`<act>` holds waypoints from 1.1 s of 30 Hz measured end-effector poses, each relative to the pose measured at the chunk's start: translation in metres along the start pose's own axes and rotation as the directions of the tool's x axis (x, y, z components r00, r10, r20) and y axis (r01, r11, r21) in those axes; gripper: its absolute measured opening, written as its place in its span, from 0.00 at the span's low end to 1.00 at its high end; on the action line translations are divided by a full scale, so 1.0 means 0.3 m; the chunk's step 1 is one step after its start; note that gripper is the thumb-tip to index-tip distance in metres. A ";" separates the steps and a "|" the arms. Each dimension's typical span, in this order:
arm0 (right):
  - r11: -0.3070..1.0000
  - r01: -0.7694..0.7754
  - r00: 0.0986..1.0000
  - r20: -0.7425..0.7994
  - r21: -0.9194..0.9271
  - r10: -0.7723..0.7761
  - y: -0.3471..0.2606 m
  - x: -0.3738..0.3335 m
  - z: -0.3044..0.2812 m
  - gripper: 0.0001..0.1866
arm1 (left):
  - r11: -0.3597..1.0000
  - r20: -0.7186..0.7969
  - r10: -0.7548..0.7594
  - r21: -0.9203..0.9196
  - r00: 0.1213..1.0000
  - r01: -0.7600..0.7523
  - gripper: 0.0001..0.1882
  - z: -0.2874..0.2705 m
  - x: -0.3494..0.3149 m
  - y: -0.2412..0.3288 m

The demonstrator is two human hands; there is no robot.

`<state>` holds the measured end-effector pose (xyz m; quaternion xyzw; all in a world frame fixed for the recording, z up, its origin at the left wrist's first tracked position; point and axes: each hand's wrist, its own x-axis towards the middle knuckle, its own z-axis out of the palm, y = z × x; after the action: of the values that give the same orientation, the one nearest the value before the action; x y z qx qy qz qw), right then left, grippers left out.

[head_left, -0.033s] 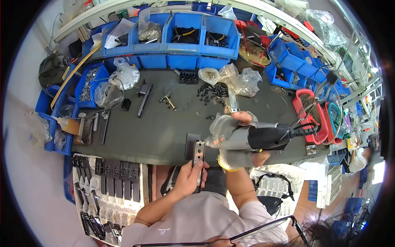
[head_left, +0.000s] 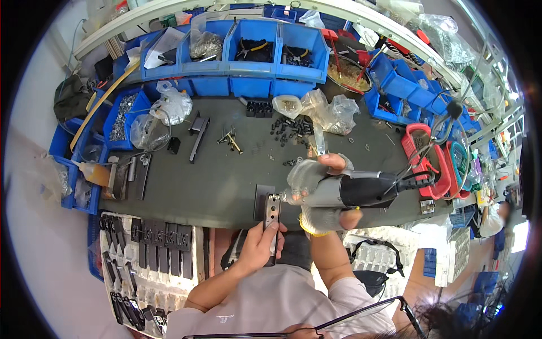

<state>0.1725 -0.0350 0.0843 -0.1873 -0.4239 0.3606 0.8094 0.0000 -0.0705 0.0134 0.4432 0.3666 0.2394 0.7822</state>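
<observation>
My left hand (head_left: 261,247) is closed around a narrow dark metal bar (head_left: 272,213) with holes along its face, held upright at the table's front edge. In a grey work glove with bare fingertips, my right hand (head_left: 319,186) grips an electric screwdriver (head_left: 367,188) lying sideways. The screwdriver's tip meets the bar's upper right side; exactly what it touches is too small to tell. Just behind the bar, a flat dark plate (head_left: 261,202) lies on the table's edge.
Black small parts (head_left: 293,129) and long screws (head_left: 231,140) lie on the dark mat (head_left: 226,186). Blue bins (head_left: 251,48) line the back, and red baskets (head_left: 424,158) stand right. Dark finished-looking pieces (head_left: 164,243) fill a tray at lower left. A cable trails from the screwdriver.
The lower finger of my right hand has shifted slightly left along the screwdriver. The bar and the screwdriver look nearly still.
</observation>
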 end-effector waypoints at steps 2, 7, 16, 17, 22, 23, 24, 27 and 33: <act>0.978 0.152 0.988 0.021 -0.140 -0.150 0.027 -0.007 -0.040 0.47 | 1.000 0.012 0.007 -0.002 1.000 -0.007 0.19 -0.005 0.020 0.015; 0.995 0.035 0.999 0.017 -0.088 -0.034 -0.066 -0.021 -0.021 0.47 | 0.995 -0.046 0.051 -0.086 0.998 -0.054 0.18 -0.042 0.055 0.032; 0.968 -0.063 0.996 0.076 0.244 0.046 -0.054 -0.026 -0.006 0.59 | 0.978 -0.008 0.118 -0.172 0.993 -0.118 0.17 -0.042 0.047 0.039; 0.965 -0.103 0.977 0.205 0.242 0.053 -0.052 -0.023 -0.018 0.60 | 0.979 -0.009 0.133 -0.153 0.991 -0.133 0.17 -0.040 0.045 0.040; 0.993 -0.074 0.994 0.084 0.095 0.066 -0.076 -0.091 -0.004 0.59 | 0.979 0.013 0.190 -0.081 0.982 -0.188 0.16 -0.037 0.029 0.017; 0.992 -0.077 0.994 0.081 0.097 0.069 -0.078 -0.090 -0.007 0.59 | 0.975 0.017 0.210 -0.076 0.978 -0.208 0.16 -0.033 0.028 0.016; 0.994 -0.092 0.991 0.101 0.058 0.086 -0.088 -0.088 -0.016 0.58 | 0.971 0.016 0.229 -0.073 0.973 -0.227 0.16 -0.029 0.027 0.013; 0.994 -0.105 0.991 0.082 -0.014 0.106 -0.076 -0.073 -0.028 0.55 | 0.962 0.023 0.229 -0.158 0.973 -0.223 0.16 -0.044 0.051 0.014; 0.992 -0.076 0.993 -0.083 0.105 0.085 -0.134 -0.091 0.071 0.58 | 0.890 -0.022 0.081 -0.448 0.996 -0.082 0.19 -0.094 0.108 0.060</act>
<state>0.1618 -0.0824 0.1059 -0.1783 -0.3610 0.4056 0.8206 -0.0030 -0.0245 0.0079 0.2656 0.2838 0.3507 0.8520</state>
